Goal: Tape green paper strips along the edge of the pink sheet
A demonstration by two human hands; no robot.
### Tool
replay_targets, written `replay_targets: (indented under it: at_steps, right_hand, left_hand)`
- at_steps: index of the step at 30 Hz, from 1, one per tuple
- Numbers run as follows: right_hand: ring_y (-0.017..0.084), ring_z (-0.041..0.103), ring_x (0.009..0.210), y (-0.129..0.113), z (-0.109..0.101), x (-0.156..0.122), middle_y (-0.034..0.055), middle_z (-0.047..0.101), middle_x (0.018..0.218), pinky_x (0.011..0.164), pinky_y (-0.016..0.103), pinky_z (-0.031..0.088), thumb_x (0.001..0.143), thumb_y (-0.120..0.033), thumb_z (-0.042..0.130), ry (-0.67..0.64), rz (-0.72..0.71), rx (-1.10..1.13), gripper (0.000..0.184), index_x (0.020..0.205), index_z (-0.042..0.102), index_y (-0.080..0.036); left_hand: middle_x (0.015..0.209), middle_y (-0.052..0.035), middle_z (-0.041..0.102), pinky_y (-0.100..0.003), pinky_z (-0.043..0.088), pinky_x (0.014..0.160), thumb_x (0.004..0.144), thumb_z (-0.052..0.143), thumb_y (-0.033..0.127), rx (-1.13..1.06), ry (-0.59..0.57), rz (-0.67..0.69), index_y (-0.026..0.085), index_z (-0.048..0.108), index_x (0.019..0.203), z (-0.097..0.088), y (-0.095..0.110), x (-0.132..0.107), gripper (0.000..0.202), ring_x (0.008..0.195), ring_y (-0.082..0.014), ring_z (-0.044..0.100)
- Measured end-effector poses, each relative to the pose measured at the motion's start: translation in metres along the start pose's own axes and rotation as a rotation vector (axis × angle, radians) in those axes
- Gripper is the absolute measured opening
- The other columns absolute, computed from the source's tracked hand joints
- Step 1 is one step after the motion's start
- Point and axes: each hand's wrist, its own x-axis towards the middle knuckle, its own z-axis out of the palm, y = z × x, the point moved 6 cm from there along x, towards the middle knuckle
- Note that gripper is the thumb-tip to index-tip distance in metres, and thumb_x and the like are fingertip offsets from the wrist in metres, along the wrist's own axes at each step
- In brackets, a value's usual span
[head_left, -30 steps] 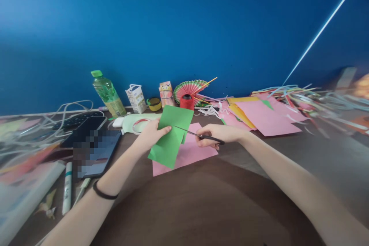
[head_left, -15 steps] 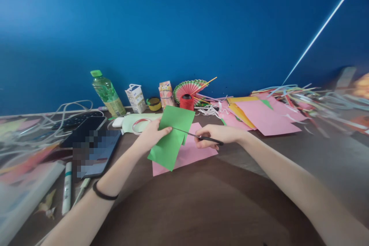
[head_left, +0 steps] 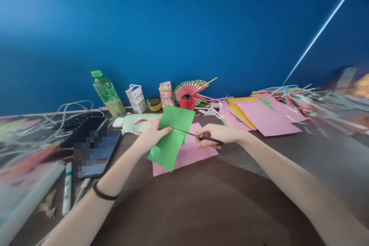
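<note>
My left hand [head_left: 150, 135] pinches the left edge of a green sheet of paper [head_left: 170, 148], thumb on top and fingers behind. In my right hand [head_left: 211, 135] is a pair of scissors [head_left: 211, 139] with black handles, my fingers closed round them. Their thin blade lies across the green sheet and its tip comes close to my left thumb. A small green piece hangs at the sheet's right edge, under the blade. Below, a pink sheet of paper [head_left: 196, 153] lies on the table, partly covered by the green one.
Behind my hands stand a green bottle [head_left: 108, 96], a small carton [head_left: 136, 99], a roll of yellow tape [head_left: 154, 103], a red spool [head_left: 186, 102] and a paper fan [head_left: 187, 88]. Pink sheets [head_left: 268, 117] lie right. A tablet [head_left: 103, 153] and a marker [head_left: 67, 188] are left.
Almost nothing differs. The hands, the green sheet and the scissors keep their places, and the view has shifted only very slightly.
</note>
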Motion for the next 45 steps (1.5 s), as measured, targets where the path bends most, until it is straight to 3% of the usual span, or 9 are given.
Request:
replay_targets:
  at_steps: [13,19,23,26,30,33,38,45]
  right_hand:
    - [0.005,0.038,0.036,-0.001,0.001,0.000,-0.0088,0.038,0.043,0.040,0.018,0.037,0.073,-0.050,0.056,-0.012,0.001,0.015,0.033,0.072,0.051,-0.017]
    - [0.005,0.038,0.037,-0.001,0.001,-0.001,-0.0086,0.037,0.043,0.041,0.019,0.037,0.074,-0.051,0.054,-0.025,0.017,0.012,0.034,0.072,0.051,-0.017]
    - [0.005,0.041,0.041,0.003,-0.001,-0.002,-0.0055,0.045,0.052,0.044,0.019,0.037,0.074,-0.052,0.053,-0.025,0.039,-0.009,0.036,0.076,0.053,-0.017]
    - [0.007,0.044,0.046,0.014,-0.012,0.000,-0.0026,0.050,0.060,0.049,0.021,0.038,0.074,-0.055,0.050,0.094,0.062,-0.054,0.038,0.076,0.052,-0.017]
    - [0.012,0.049,0.061,0.037,-0.043,0.001,0.0014,0.056,0.072,0.057,0.024,0.037,0.073,-0.054,0.052,0.457,0.130,-0.266,0.036,0.077,0.053,-0.018]
    - [0.015,0.052,0.065,0.059,-0.057,-0.001,0.0022,0.058,0.079,0.059,0.026,0.037,0.070,-0.049,0.056,0.601,0.268,-0.332,0.036,0.089,0.052,-0.019]
    - [0.019,0.055,0.074,0.080,-0.061,-0.002,0.0040,0.060,0.083,0.062,0.027,0.037,0.067,-0.032,0.059,0.579,0.412,-0.415,0.043,0.107,0.051,-0.017]
    - [0.018,0.055,0.076,0.095,-0.057,0.008,0.0063,0.062,0.090,0.061,0.025,0.038,0.068,-0.026,0.056,0.506,0.347,-0.475,0.059,0.125,0.043,-0.016]
  left_hand:
    - [0.090,-0.0066,0.069,-0.030,0.048,0.062,0.060,0.071,0.026,0.088,-0.011,0.052,0.019,0.064,0.096,0.002,0.006,-0.002,0.037,0.075,-0.0250,0.064]
    - [0.091,-0.0063,0.069,-0.031,0.048,0.068,0.066,0.066,0.031,0.243,-0.034,0.088,0.019,0.060,0.102,0.002,0.007,0.000,0.039,0.078,-0.0254,0.064]
    - [0.089,-0.0052,0.069,-0.032,0.048,0.070,0.068,0.062,0.034,0.359,0.039,0.053,0.018,0.061,0.096,-0.006,0.004,0.003,0.032,0.079,-0.0251,0.064]
    - [0.088,-0.0054,0.070,-0.032,0.048,0.068,0.069,0.059,0.035,0.371,0.121,0.013,0.017,0.060,0.091,-0.015,0.001,0.006,0.028,0.078,-0.0251,0.065]
    - [0.086,-0.0057,0.070,-0.030,0.050,0.063,0.069,0.059,0.034,0.298,0.124,-0.038,0.017,0.060,0.085,-0.018,-0.005,0.008,0.023,0.075,-0.0241,0.065]
    - [0.082,-0.0057,0.071,-0.029,0.050,0.059,0.069,0.060,0.032,0.266,0.133,-0.065,0.017,0.062,0.082,-0.019,-0.007,0.007,0.020,0.071,-0.0233,0.066]
    - [0.079,-0.0048,0.071,-0.027,0.050,0.057,0.069,0.061,0.028,0.216,0.142,-0.073,0.017,0.063,0.078,-0.017,-0.006,0.005,0.014,0.068,-0.0222,0.066]
    - [0.076,-0.0038,0.071,-0.026,0.051,0.056,0.068,0.063,0.027,0.224,0.160,-0.072,0.017,0.064,0.077,-0.016,-0.002,0.003,0.013,0.067,-0.0217,0.066]
